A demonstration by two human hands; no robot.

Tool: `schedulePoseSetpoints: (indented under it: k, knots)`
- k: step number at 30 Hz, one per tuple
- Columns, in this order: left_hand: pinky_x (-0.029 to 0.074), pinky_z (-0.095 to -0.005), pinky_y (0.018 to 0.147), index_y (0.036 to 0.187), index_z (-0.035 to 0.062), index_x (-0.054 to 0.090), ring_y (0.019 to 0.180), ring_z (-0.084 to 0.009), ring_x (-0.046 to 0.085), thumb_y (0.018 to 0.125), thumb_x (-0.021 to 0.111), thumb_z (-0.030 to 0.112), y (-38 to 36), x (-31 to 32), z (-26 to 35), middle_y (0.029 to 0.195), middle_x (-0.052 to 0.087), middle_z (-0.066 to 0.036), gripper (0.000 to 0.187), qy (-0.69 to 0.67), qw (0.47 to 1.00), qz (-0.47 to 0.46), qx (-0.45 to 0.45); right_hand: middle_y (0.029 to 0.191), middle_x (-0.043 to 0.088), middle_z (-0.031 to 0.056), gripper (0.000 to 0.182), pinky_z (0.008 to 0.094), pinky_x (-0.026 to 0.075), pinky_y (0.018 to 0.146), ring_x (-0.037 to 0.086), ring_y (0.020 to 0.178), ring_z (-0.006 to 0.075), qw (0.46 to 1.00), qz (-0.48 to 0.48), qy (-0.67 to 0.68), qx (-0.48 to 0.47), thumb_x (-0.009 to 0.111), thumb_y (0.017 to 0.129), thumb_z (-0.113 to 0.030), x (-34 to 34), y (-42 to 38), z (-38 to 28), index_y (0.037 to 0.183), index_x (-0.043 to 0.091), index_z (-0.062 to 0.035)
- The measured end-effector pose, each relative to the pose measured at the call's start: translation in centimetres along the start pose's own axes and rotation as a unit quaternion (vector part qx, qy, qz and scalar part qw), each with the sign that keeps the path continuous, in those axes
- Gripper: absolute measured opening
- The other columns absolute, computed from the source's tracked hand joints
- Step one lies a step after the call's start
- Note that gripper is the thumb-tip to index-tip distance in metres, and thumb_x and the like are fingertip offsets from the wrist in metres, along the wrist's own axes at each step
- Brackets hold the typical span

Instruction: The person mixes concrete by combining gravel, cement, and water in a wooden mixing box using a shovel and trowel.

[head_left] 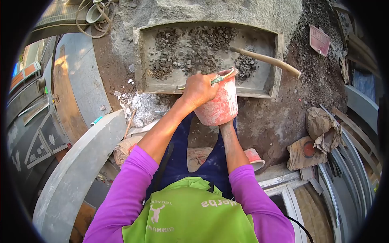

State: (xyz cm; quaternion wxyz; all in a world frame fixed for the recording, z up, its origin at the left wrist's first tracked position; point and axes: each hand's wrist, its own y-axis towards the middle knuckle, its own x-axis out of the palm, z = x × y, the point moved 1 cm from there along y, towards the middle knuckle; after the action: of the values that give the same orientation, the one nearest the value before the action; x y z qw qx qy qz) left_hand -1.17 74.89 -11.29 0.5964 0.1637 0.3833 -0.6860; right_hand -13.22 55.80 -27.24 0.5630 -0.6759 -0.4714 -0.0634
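Here, a person's left hand [199, 90] is gripping a tilted red bucket [219, 103] by its handle [216, 80] near a tray [278, 65] of gravel [206, 44], the right hand's fingers hiding unreadably behind it, steady base support likely keeping the tilt controlled.

Brown dirt ground [283, 119] bears a shallow trough [276, 84] and grey sand [194, 10]

Gravel [208, 46] lies in the trough [258, 38], the bucket [221, 103] before it, a heap [182, 10] behind.
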Motion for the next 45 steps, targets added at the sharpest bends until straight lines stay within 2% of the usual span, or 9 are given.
schedulePoseSetpoints:
  k: [12, 16, 21, 24, 26, 31, 38, 43, 45]
  knots:
    - [0.055, -0.0502, 0.061, 0.105, 0.0129, 0.078, 0.063, -0.0408, 0.068, 0.081, 0.066, 0.023, 1.4, 12.1, 11.7, 0.069, 0.068, -0.020, 0.029, -0.102, 0.976, -0.035, 0.189, 0.142, 0.058, 0.0161, 0.053, 0.0435, 0.056, 0.101, 0.064, 0.122, 0.0283, 0.995, 0.020, -0.020, -0.093, 0.043, 0.107, -0.035, -8.4, -0.2, -12.8, 0.149, 0.045, -0.0015]
    - [0.056, -0.0485, 0.061, 0.108, 0.0135, 0.078, 0.063, -0.0388, 0.069, 0.080, 0.066, 0.023, 3.9, 14.4, 13.9, 0.069, 0.068, -0.020, 0.031, -0.094, 0.984, -0.080, 0.131, 0.143, 0.058, 0.0165, 0.054, 0.0435, 0.056, 0.101, 0.063, 0.123, 0.0286, 0.995, 0.015, -0.031, -0.098, 0.043, 0.107, -0.035, -9.9, 1.3, -16.5, 0.149, 0.045, -0.0012]
    - [0.055, -0.0469, 0.060, 0.111, 0.0125, 0.077, 0.063, -0.0372, 0.069, 0.081, 0.068, 0.023, 1.7, 14.5, 17.2, 0.067, 0.067, -0.020, 0.033, -0.083, 0.981, -0.052, 0.165, 0.143, 0.057, 0.0171, 0.055, 0.0436, 0.055, 0.102, 0.063, 0.123, 0.0290, 0.995, 0.031, -0.034, -0.085, 0.043, 0.107, -0.034, -11.4, 1.0, -17.5, 0.150, 0.044, -0.0008]
    - [0.055, -0.0463, 0.059, 0.111, 0.0123, 0.078, 0.063, -0.0363, 0.069, 0.082, 0.068, 0.023, 1.2, 13.1, 16.8, 0.068, 0.067, -0.020, 0.033, -0.087, 0.987, -0.024, 0.134, 0.144, 0.057, 0.0174, 0.055, 0.0436, 0.055, 0.102, 0.063, 0.124, 0.0292, 0.995, 0.044, -0.037, -0.076, 0.042, 0.107, -0.034, -12.0, 0.4, -16.9, 0.151, 0.043, -0.0006]
    - [0.055, -0.0440, 0.059, 0.110, 0.0121, 0.078, 0.064, -0.0355, 0.070, 0.084, 0.067, 0.025, 2.1, 11.4, 14.2, 0.073, 0.069, -0.020, 0.031, -0.095, 0.993, -0.076, 0.015, 0.144, 0.057, 0.0177, 0.056, 0.0436, 0.055, 0.102, 0.063, 0.124, 0.0293, 0.995, 0.053, -0.039, -0.070, 0.042, 0.107, -0.034, -13.3, 0.3, -15.7, 0.151, 0.043, -0.0005]
    - [0.055, -0.0428, 0.061, 0.107, 0.0130, 0.079, 0.066, -0.0371, 0.070, 0.085, 0.068, 0.028, 3.9, 11.9, 6.4, 0.079, 0.070, -0.020, 0.029, -0.101, 0.994, -0.038, 0.023, 0.146, 0.056, 0.0159, 0.057, 0.0454, 0.054, 0.104, 0.061, 0.127, 0.0305, 0.992, 0.119, -0.023, -0.039, 0.041, 0.107, -0.038, -10.3, -1.3, -11.5, 0.151, 0.044, -0.0026]
    - [0.056, -0.0420, 0.063, 0.101, 0.0137, 0.080, 0.070, -0.0351, 0.072, 0.084, 0.069, 0.030, 6.5, 7.5, 5.6, 0.080, 0.071, -0.018, 0.025, -0.075, 0.995, -0.005, 0.070, 0.146, 0.056, 0.0126, 0.058, 0.0491, 0.052, 0.106, 0.059, 0.129, 0.0305, 0.989, 0.140, 0.029, -0.043, 0.043, 0.107, -0.046, -8.1, 1.3, -9.5, 0.150, 0.045, -0.0079]
    - [0.056, -0.0410, 0.063, 0.100, 0.0136, 0.079, 0.071, -0.0348, 0.072, 0.085, 0.070, 0.031, 8.0, 6.3, 5.3, 0.081, 0.072, -0.016, 0.025, -0.065, 0.993, -0.005, 0.100, 0.141, 0.060, 0.0102, 0.056, 0.0415, 0.054, 0.101, 0.060, 0.126, 0.0257, 0.989, 0.143, 0.015, -0.039, 0.043, 0.104, -0.047, -4.0, -0.2, -9.4, 0.144, 0.052, -0.0088]
    - [0.055, -0.0386, 0.062, 0.097, 0.0125, 0.078, 0.065, -0.0296, 0.071, 0.084, 0.070, 0.032, 8.3, 4.9, 5.9, 0.076, 0.071, -0.016, 0.025, -0.086, 0.989, 0.034, 0.116, 0.139, 0.061, 0.0105, 0.058, 0.0472, 0.054, 0.098, 0.060, 0.125, 0.0276, 0.987, 0.158, -0.011, -0.025, 0.043, 0.102, -0.050, -2.1, -0.6, -10.0, 0.142, 0.053, -0.0103]
